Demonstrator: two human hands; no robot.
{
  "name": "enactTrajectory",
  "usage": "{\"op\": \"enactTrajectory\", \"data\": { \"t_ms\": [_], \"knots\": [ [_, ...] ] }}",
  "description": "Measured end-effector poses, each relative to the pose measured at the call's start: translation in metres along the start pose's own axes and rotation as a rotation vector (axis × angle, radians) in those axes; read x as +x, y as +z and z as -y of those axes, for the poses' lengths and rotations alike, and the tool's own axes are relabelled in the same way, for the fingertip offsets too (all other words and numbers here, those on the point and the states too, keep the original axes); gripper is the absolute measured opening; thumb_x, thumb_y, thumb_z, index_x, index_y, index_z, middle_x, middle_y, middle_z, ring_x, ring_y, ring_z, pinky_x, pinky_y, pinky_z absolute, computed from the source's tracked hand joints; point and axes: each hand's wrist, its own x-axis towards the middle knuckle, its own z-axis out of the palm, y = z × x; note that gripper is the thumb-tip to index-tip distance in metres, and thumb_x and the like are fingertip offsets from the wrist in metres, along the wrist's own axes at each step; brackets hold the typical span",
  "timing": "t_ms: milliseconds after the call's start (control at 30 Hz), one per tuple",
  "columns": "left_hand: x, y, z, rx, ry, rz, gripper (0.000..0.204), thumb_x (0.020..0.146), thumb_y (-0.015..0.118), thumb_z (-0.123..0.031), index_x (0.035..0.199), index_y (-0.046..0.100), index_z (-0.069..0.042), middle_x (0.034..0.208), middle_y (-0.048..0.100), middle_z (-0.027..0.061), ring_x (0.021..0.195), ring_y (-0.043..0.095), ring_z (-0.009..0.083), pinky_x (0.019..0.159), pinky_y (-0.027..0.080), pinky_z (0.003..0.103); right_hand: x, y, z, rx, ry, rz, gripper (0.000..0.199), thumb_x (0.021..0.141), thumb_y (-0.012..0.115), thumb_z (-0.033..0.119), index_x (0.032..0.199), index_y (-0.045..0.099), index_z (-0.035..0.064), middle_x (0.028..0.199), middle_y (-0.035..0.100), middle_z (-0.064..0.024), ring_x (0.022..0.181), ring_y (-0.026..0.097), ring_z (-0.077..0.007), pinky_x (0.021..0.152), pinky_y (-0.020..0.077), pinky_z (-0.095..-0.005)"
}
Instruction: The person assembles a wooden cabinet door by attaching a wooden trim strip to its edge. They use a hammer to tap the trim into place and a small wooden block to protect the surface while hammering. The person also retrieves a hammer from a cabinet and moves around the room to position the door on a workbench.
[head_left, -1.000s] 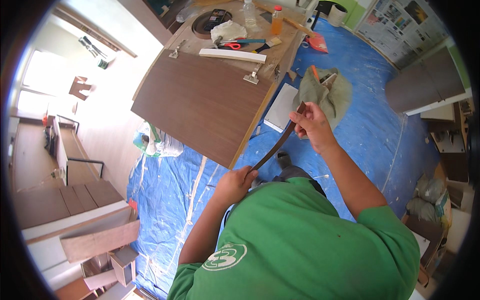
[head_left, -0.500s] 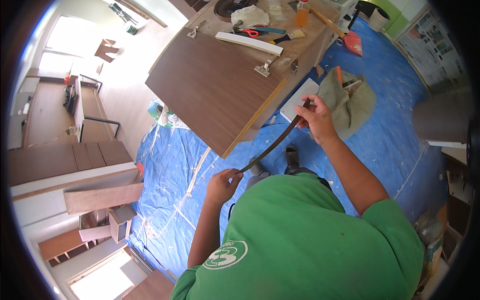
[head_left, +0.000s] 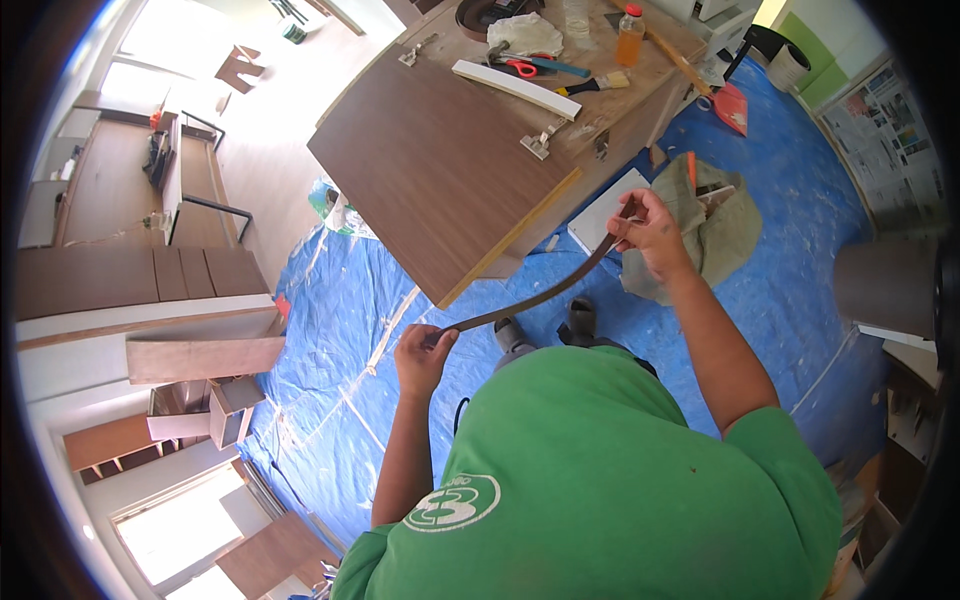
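Between my hands a dark brown edging strip [head_left: 548, 294] hangs in a shallow curve in front of the workbench. My left hand [head_left: 420, 356] pinches its lower left end, below the near corner of a brown wood-grain panel [head_left: 440, 170]. Higher up on the right, my right hand [head_left: 655, 235] grips the other end between thumb and fingers. The panel lies on the bench, with a bare yellowish edge [head_left: 512, 235] facing my right hand's side. Two metal hinges are fixed along its far side, one of them a near hinge [head_left: 538, 143]. The strip appears apart from the panel.
On the bench [head_left: 640, 95] lie a white bar [head_left: 515, 90], a paintbrush [head_left: 592, 84], red-handled scissors [head_left: 518, 68], a hammer [head_left: 545, 64] and an orange-filled bottle [head_left: 630, 35]. A greenish sack [head_left: 725, 240] rests on the blue tarp [head_left: 760, 300]. Cabinet parts [head_left: 205, 360] stand at left.
My left hand has moved slightly left and up, and my right hand a little right. More of the strip shows between them, curving downward. The whole view has shifted slightly.
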Motion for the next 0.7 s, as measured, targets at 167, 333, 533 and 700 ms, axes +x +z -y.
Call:
{"op": "enactTrajectory", "data": {
  "t_ms": [167, 333, 533, 700],
  "knots": [
    [0.001, 0.010, 0.010, -0.189, -0.152, -0.136, 0.035, 0.078, 0.091, -0.027, 0.088, 0.070, 0.000, 0.077, 0.072, 0.0059, 0.070, 0.068, 0.0122, 0.065, 0.053, 0.028, 0.002, -0.007, 0.000, -0.081, -0.083, 0.059, 0.057, 0.079, 0.092, 0.022, 0.118, 0.055, 0.0021, 0.096, 0.064, -0.0037, 0.072, 0.061, -0.0092, 0.065, 0.0533, -0.0236],
    [-0.001, 0.010, -0.002, -0.798, -0.205, -0.024, 0.022, 0.091, 0.076, -0.002, 0.108, 0.063, -0.001, 0.091, 0.069, 0.0054, 0.081, 0.063, 0.0112, 0.072, 0.051, 0.024, 0.015, -0.028, -0.023, -0.222, 0.103, -0.096, 0.047, 0.079, 0.092, 0.023, 0.107, 0.058, 0.0043, 0.085, 0.064, -0.0012, 0.068, 0.058, -0.0071, 0.061, 0.0497, -0.0223],
    [-0.001, 0.005, -0.027, -1.085, -0.270, -0.046, 0.030, 0.091, 0.070, 0.005, 0.118, 0.059, 0.000, 0.096, 0.068, 0.0079, 0.085, 0.066, 0.0151, 0.079, 0.055, 0.028, 0.007, -0.038, -0.037, -0.129, 0.067, -0.200, 0.038, 0.084, 0.088, 0.019, 0.106, 0.060, 0.0050, 0.085, 0.065, 0.0003, 0.065, 0.057, -0.0063, 0.059, 0.0477, -0.0218],
    [-0.007, 0.005, -0.029, -0.969, -0.199, -0.150, 0.033, 0.090, 0.072, 0.004, 0.119, 0.058, 0.001, 0.097, 0.069, 0.0092, 0.085, 0.067, 0.0153, 0.079, 0.057, 0.029, 0.010, -0.037, -0.027, -0.116, 0.012, -0.084, 0.039, 0.085, 0.086, 0.016, 0.112, 0.060, 0.0056, 0.087, 0.065, 0.0017, 0.069, 0.058, -0.0066, 0.062, 0.0474, -0.0221]
  ]
}}
